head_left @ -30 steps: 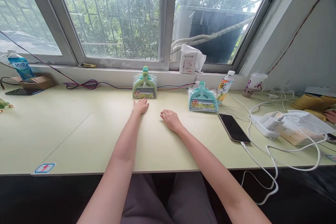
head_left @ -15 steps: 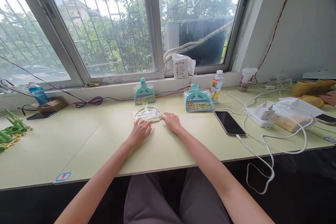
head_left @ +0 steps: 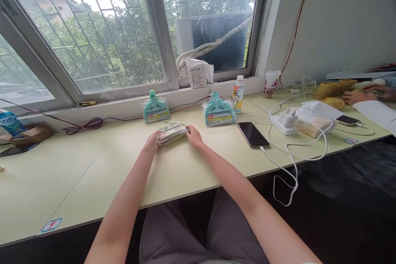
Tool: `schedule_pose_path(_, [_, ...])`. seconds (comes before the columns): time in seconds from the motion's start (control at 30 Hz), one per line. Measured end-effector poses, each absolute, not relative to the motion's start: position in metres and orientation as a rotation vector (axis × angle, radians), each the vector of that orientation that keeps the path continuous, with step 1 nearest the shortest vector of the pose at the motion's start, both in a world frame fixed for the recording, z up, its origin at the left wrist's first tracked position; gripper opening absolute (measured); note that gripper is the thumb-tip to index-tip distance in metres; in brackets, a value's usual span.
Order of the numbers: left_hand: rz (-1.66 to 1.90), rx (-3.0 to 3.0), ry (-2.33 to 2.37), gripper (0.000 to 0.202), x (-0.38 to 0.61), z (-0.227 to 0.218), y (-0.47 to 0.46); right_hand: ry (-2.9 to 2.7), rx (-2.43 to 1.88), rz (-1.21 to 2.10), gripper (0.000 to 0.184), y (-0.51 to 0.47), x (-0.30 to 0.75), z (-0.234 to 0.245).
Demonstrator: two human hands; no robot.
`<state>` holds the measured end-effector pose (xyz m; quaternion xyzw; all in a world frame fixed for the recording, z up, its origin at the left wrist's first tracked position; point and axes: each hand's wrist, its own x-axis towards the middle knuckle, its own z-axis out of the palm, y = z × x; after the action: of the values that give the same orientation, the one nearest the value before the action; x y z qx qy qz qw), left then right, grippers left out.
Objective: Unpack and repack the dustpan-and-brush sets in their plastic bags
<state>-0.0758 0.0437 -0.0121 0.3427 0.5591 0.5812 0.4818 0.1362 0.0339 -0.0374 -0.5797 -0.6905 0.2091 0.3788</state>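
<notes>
A small plastic-wrapped dustpan-and-brush set (head_left: 171, 133) is between my two hands, its near edge looking raised and its wrap glossy. My left hand (head_left: 152, 142) grips its left end; some of those fingers are hidden. At the right end, my right hand (head_left: 194, 135) closes round the corner with thumb and fingers. Behind it a mint-green dustpan set (head_left: 156, 108) in clear wrap stands upright near the window ledge. Another mint-green set (head_left: 219, 110) of the same kind stands to the right, beside a drink bottle (head_left: 238, 94).
A phone (head_left: 253, 134) on a white cable lies right of my hands. Beyond it are a power strip (head_left: 284, 125), tangled cables and a tissue pack (head_left: 312, 119). Another person's hands (head_left: 360, 95) are at far right, near yellow parts. A cardboard box (head_left: 38, 134) sits at left.
My left hand has moved from the front of the wrapped set to its left end. Both hands now grip it, and its near edge has tilted up. The view has turned right.
</notes>
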Motion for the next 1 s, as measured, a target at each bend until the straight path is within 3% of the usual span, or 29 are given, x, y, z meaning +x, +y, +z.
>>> schedule_pose_path(0.2, [1.379,0.687,1.253,0.032,-0.057,-0.014,0.034,-1.648,-1.431,0.611,0.041,0.038,0.153,-0.037])
schedule_pose_path(0.37, [1.388,0.709,1.167,0.039,-0.061,-0.012,0.020,-1.648,-1.358,0.225,0.050,0.014,0.143,-0.019])
schedule_pose_path(0.53, [1.482,0.790,1.032,0.043,-0.051,-0.011,0.015,-2.046,-1.039,0.044,0.038,-0.009,0.131,-0.007])
schedule_pose_path(0.67, [1.506,0.808,1.011,0.038,-0.048,-0.008,0.012,-2.293,-1.090,0.139,0.029,-0.008,0.122,-0.014])
schedule_pose_path(0.8, [1.528,0.762,1.014,0.039,-0.049,-0.004,0.010,-2.134,-1.279,0.301,0.025,-0.001,0.122,-0.018])
schedule_pose_path(1.0, [1.550,0.751,0.980,0.038,-0.042,-0.002,0.004,-1.541,-1.130,1.100,0.018,0.011,0.124,-0.021])
